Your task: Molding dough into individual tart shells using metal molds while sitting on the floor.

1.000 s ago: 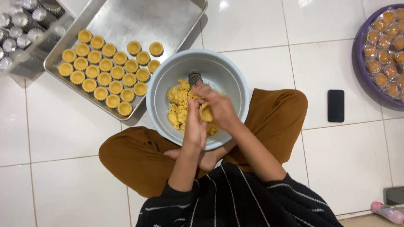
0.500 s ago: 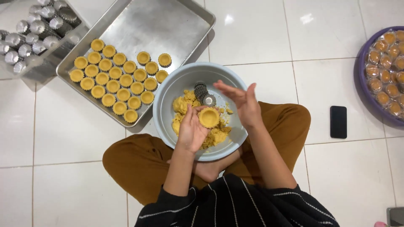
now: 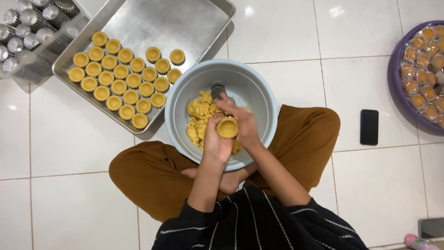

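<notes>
Dough (image 3: 200,121) lay heaped in the grey bowl (image 3: 259,92), which rested between the person's crossed legs on the white tiled floor (image 3: 286,37). Above it both hands met around one small filled tart mould (image 3: 227,128). The left hand (image 3: 215,144) cupped the mould from below at about seven o'clock of it, fingers curled shut under its base. The right hand (image 3: 244,126) wrapped it from the three o'clock side, fingers closed against the rim and pressing on the dough shell inside.

Risks, as I judged them, were mostly of touch. Too hard a press from the right hand could thin the shell wall or tear it at the fluted edge — the dough looked soft and crumbly. Uneven pressure could leave one side thick. A loose grip could let the mould slip back into the bowl, denting the shell.

The metal tray (image 3: 180,23) sat at eleven o'clock from the bowl, its filled shells (image 3: 122,78) packed in close rows — a careless set-down there could knock a neighbour. An empty mould (image 3: 217,88) lay in the bowl at twelve o'clock of the hands, partly behind the fingers.
</notes>
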